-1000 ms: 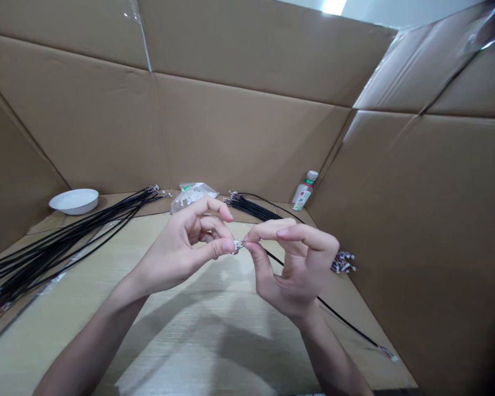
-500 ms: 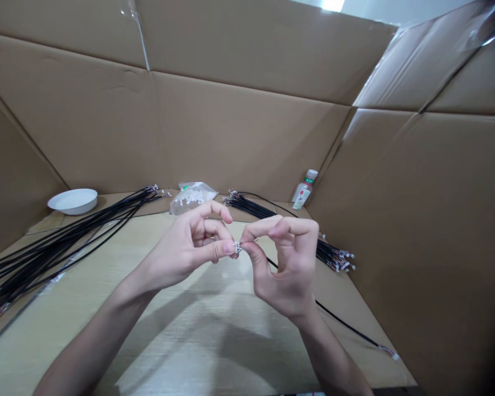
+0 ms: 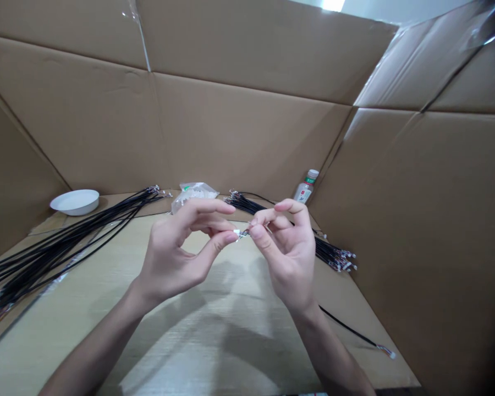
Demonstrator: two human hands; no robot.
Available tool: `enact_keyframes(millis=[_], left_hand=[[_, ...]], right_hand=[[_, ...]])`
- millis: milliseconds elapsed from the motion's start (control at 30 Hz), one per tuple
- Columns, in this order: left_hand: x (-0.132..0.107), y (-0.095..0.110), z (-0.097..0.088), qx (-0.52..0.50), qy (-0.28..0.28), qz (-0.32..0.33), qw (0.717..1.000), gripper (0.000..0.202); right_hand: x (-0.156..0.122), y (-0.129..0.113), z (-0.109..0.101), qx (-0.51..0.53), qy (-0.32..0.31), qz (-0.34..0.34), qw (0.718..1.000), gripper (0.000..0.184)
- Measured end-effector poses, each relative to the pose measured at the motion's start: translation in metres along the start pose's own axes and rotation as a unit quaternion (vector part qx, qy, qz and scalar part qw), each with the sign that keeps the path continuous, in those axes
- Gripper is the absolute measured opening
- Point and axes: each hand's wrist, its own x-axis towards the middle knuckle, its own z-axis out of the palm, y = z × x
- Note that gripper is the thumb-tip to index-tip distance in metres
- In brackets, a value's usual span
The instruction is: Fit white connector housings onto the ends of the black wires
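Note:
My left hand [image 3: 183,250] pinches a small white connector [image 3: 236,232] between thumb and index finger, in front of me above the table. Thin wires [image 3: 244,234] run from the connector into the closed fingertips of my right hand [image 3: 286,256]. Past my right wrist a black cable [image 3: 346,325] comes out and lies toward the lower right. A white plug [image 3: 391,355] on short coloured wires ends it. Whether this cable joins the wires I hold is hidden behind my right hand.
On the left lies a bundle of black cables [image 3: 66,245] beside a white bowl [image 3: 75,202]. A clear bag with white pieces [image 3: 196,192] sits at the back. Another cable bundle [image 3: 247,204] runs behind my right hand. A bottle [image 3: 305,187] stands by the cardboard wall [image 3: 247,137].
My right hand has turned and shifted slightly, its thumb now lying along the wires. The connector has risen a little and more of it shows at the left fingertips.

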Motion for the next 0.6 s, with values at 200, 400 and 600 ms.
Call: enact_keyframes(millis=[200, 400, 600], left_hand=[[0.000, -0.008, 0.000, 0.101, 0.001, 0.115, 0.988, 0.029], [0.006, -0.005, 0.007, -0.050, -0.036, -0.061, 0.996, 0.010], [0.008, -0.010, 0.008, -0.043, -0.027, -0.088, 0.995, 0.014]], right_hand=[[0.003, 0.003, -0.006, 0.067, 0.006, 0.051, 0.996, 0.031], [0.006, 0.006, -0.008, 0.085, -0.046, 0.156, 0.983, 0.038], [0.010, 0.010, -0.009, 0.110, -0.058, 0.199, 0.972, 0.066]])
